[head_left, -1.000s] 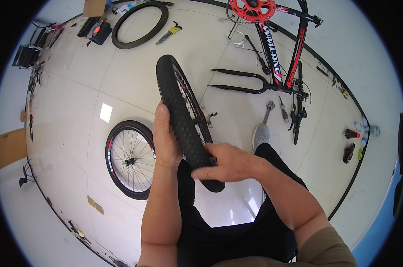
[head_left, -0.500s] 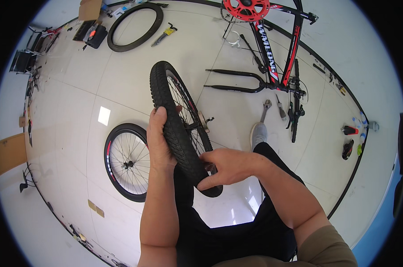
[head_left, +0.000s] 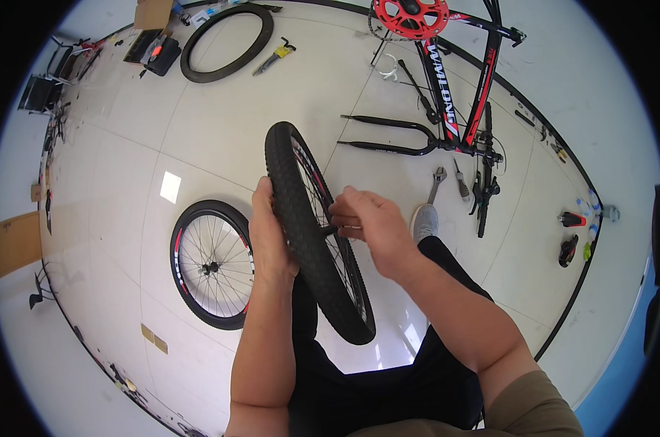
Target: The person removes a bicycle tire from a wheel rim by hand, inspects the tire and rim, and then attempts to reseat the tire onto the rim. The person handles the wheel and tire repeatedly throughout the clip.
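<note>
The left hand's [head_left: 268,237] fingers disappear behind the knobby-tyred bicycle wheel [head_left: 295,218] it holds. The right hand's [head_left: 377,226] fingers mask part of that wheel's hub side, so their contact cannot be told. Left of the left hand, the bicycle wheel on the floor [head_left: 209,268] is partly covered at its near side. Beyond the right hand, the upper edge crops the red chainring [head_left: 411,28] and bike frame [head_left: 438,80]. Far left of the left hand, wall-side items [head_left: 52,142] are too small to identify.
</note>
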Available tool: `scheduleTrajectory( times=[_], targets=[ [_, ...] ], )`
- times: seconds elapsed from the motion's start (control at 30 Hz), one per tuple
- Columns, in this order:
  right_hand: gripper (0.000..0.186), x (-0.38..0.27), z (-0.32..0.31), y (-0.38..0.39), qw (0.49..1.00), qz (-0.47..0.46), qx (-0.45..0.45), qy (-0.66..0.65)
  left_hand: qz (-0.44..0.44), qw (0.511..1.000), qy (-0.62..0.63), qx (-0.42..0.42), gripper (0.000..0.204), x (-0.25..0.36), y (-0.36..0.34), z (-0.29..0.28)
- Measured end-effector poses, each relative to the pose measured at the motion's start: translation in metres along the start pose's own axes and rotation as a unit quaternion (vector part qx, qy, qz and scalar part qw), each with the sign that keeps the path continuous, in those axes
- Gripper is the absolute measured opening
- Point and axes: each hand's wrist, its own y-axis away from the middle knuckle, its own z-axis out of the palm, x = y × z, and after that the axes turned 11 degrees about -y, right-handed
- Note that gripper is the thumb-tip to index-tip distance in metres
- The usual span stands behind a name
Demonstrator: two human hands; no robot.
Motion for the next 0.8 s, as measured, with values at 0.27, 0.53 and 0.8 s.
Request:
scheduleTrajectory(
  times=[0.27,0.53,0.8],
  targets=[
    [0.075,0.022,0.014,0.028,0.959,-0.149,-0.199,0.134,-0.003,1.0,-0.004,-0.008,0.05,0.005,0.009,0.011],
    [0.079,0.024,0.02,0.044,0.944,-0.161,-0.181,0.223,-0.023,0.998,0.033,-0.046,0.047,-0.007,-0.001,0.002],
    [0.074,0.023,0.029,0.046,0.961,-0.146,-0.198,0.127,-0.001,0.996,0.071,-0.05,0.052,-0.003,-0.006,0.005]
  ],
)
